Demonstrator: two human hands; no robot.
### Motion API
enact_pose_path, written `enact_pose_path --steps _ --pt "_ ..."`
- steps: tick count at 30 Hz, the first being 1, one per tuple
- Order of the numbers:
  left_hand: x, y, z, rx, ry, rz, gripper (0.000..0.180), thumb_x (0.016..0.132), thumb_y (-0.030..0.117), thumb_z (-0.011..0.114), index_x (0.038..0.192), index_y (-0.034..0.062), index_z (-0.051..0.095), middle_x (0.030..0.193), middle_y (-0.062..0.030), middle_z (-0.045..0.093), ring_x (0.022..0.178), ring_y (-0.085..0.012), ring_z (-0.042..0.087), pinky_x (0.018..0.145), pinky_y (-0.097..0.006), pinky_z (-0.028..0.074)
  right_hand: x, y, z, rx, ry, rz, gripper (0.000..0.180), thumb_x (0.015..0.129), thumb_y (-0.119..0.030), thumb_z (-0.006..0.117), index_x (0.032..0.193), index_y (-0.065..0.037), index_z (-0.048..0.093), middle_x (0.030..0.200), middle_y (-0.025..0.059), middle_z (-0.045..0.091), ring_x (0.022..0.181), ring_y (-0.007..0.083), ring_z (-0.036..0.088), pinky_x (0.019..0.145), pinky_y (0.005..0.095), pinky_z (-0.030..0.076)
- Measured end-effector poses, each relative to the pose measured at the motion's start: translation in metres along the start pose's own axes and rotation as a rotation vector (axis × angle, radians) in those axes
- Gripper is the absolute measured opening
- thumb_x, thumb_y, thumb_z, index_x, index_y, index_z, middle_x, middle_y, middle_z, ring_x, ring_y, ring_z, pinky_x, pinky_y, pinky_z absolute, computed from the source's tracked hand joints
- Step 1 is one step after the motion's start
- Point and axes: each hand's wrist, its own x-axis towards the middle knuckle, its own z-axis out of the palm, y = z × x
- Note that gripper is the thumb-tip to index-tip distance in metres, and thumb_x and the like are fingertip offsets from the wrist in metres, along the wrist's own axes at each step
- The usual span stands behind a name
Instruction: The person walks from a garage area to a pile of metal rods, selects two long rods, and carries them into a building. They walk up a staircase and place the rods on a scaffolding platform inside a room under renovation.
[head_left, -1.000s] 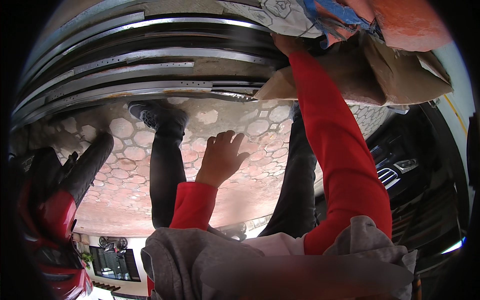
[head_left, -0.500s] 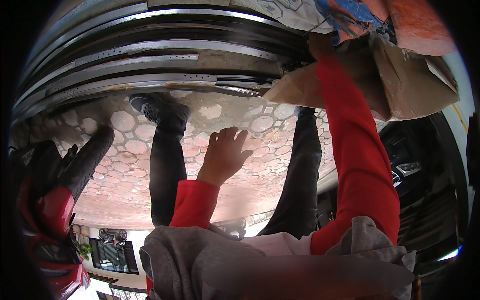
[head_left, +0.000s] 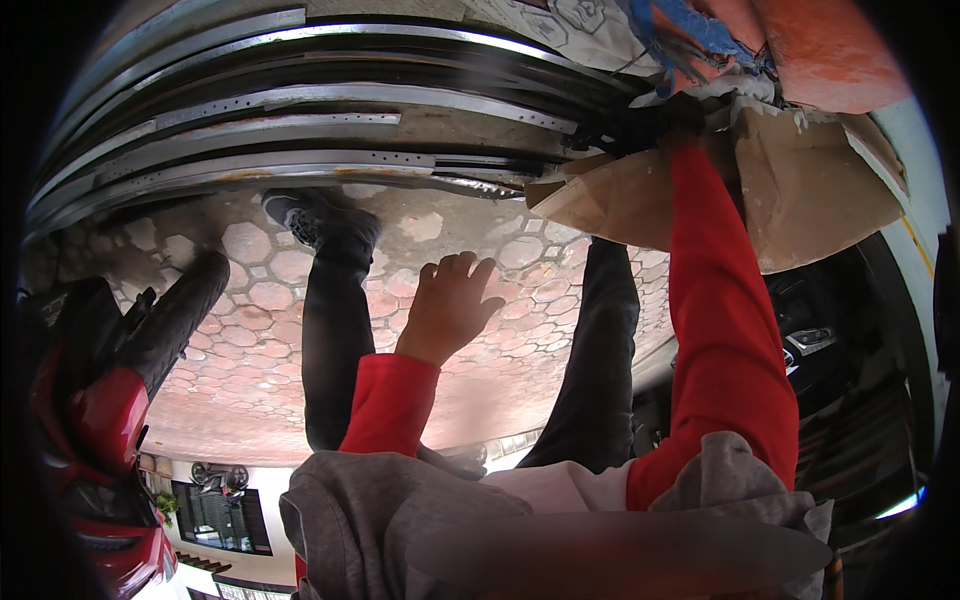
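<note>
My left hand [head_left: 445, 308] hangs over the paving between my legs, open, its fingers spread and nothing in it. My right arm stretches far forward to the right. At its end, my right hand [head_left: 684, 116] is in deep shadow beside a torn piece of brown cardboard [head_left: 815, 190], and its fingers cannot be made out. The cardboard lies under and around the right forearm. Just beyond the hand are an orange and blue sack [head_left: 705, 40] and a dark object [head_left: 625, 130] whose kind I cannot tell.
Several long metal bars [head_left: 330, 95], some with punched holes, lie across the far left and middle. A red motorcycle [head_left: 105, 420] stands at the left. A dark car [head_left: 810, 335] is at the right. Reddish paving stones [head_left: 270, 295] cover the ground.
My right hand has moved a little right and nearer. The cardboard has shifted, its front edge dropping nearer to me, and more of the dark object shows. My left hand has barely moved.
</note>
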Motion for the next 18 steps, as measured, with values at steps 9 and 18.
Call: enact_pose_path --steps 9,18 --pt "0.003 0.0 0.006 0.063 -0.085 -0.051 0.051 0.087 0.035 0.07 0.129 0.0091 0.055 0.123 -0.0134 0.058 0.114 -0.0306 0.056 0.094 -0.045 0.044 0.024 -0.01 0.008 0.061 0.489 -0.05 0.037 0.088 -0.016 0.055 0.124 -0.011 0.057 0.13 0.0172 0.055 0.124 0.0398 0.051 0.097 0.0564 0.042" --pt "0.014 0.01 0.027 0.085 -0.063 -0.06 0.05 0.083 0.033 0.071 0.124 0.0091 0.056 0.115 -0.0115 0.059 0.109 -0.0297 0.057 0.091 -0.046 0.044 0.047 0.009 0.023 -0.178 0.356 -0.013 0.034 0.093 -0.033 0.057 0.122 -0.018 0.061 0.12 0.0076 0.054 0.115 0.0265 0.053 0.094 0.0496 0.038"
